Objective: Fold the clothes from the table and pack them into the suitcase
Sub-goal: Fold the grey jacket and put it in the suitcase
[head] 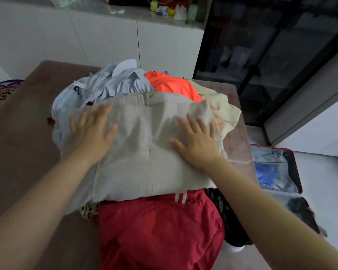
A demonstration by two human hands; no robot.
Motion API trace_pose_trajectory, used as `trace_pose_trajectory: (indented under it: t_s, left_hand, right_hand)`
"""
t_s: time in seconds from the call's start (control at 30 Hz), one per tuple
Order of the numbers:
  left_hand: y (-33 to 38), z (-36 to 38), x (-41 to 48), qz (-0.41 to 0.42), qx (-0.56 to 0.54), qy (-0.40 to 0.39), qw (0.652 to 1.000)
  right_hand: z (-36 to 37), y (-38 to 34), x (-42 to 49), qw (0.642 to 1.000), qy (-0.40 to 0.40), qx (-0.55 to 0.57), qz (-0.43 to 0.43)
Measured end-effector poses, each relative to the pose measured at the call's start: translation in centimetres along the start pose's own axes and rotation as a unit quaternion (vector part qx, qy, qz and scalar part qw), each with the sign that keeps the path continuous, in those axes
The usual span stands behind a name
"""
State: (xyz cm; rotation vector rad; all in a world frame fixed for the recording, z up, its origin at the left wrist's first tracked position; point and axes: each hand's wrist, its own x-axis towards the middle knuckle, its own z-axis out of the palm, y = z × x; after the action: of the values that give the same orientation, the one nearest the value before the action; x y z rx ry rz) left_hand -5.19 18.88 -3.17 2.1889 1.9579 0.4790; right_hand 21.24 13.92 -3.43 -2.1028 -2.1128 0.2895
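**Inspector:** State of the hands?

**Assistant:** The left hand (pixel 92 131) and right hand (pixel 197 142) both lie flat, palms down, with fingers straight and spread. They press on the beige knit garment (pixel 139 162). Neither grasps anything.

**Inspector:** Where does that garment lie?

**Assistant:** It is spread over the clothes heap on the brown surface (pixel 21 145). The left hand is near its left edge and the right hand near its right edge, with bare knit between them.

**Inspector:** And around it?

**Assistant:** Beyond the fingertips are a light blue shirt (pixel 113 84), an orange garment (pixel 170 84) and a cream garment (pixel 225 108). Nearer the person is a red garment with white stripes (pixel 160 230), tucked partly under the knit's near edge. A black patterned piece (pixel 228 215) lies just beside it.

**Inspector:** The suitcase?

**Assistant:** The suitcase (pixel 296 172) lies open on the floor to the right of the surface, with denim (pixel 269 154) inside.
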Motion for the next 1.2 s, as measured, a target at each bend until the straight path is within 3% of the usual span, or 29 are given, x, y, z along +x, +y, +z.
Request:
trace_pose_trajectory:
  t_s: [0.07,0.17,0.4,0.53,0.6,0.67,0.77,0.93,1.1,1.2]
  left_hand:
    - [1.6,1.3,-0.5,0.056,0.037,-0.091,0.994]
    - [-0.2,3.9,-0.9,0.038,0.105,-0.175,0.978]
    - [-1.6,6.3,-1.4,0.019,0.111,-0.213,0.970]
    - [-0.1,4.4,-1.2,0.000,0.130,-0.209,0.969]
    - [2.3,3.0,-2.1,0.016,0.098,-0.177,0.979]
    - [5.8,2.4,-3.4,0.083,0.061,-0.154,0.983]
    - [10.2,4.6,-4.6,0.186,0.055,-0.151,0.969]
    - [10.1,9.2,-4.5,0.179,0.101,-0.197,0.959]
    - [10.7,8.7,-4.7,0.193,0.090,-0.194,0.958]
    - [11.9,8.2,-5.2,0.212,0.052,-0.174,0.960]
  right_hand:
    - [1.5,0.1,-0.4,0.999,-0.032,-0.022,-0.027]
    - [2.7,3.6,0.2,0.997,-0.059,-0.032,0.028]
    - [4.1,7.5,-0.6,0.984,-0.122,-0.010,0.126]
    - [3.2,7.0,-1.4,0.985,-0.053,0.087,0.137]
    - [2.7,6.8,-2.8,0.963,-0.016,0.200,0.178]
    - [2.4,6.7,-4.2,0.923,-0.020,0.301,0.240]
    - [2.4,6.4,-5.4,0.879,-0.040,0.371,0.297]
    - [2.9,6.8,-5.4,0.840,-0.047,0.409,0.354]
    - [2.6,7.2,-6.6,0.799,-0.037,0.481,0.359]
    - [2.3,7.6,-7.3,0.746,-0.037,0.565,0.351]
